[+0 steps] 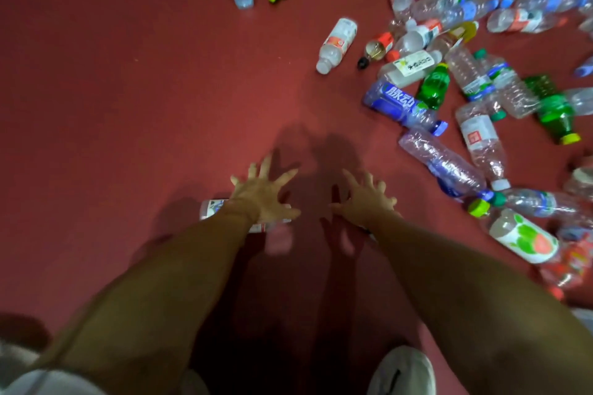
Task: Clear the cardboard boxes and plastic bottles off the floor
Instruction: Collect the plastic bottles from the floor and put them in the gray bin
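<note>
Clear plastic was seen directly beneath the left grip (pixel 261 194), which was spread and empty: a labelled bottle (pixel 211 209), laid crosswise to that forearm (pixel 160 266) on the red floor (pixel 128 106). The right grip (pixel 365 199), likewise spread, was held just beside the bottle.

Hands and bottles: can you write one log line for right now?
left hand: spread, above clear bottle | right hand: spread, holds nothing | bottle pile: on floor

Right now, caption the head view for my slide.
Left hand and right hand spread open over the red floor, plastic bottles strewn at right.
</note>
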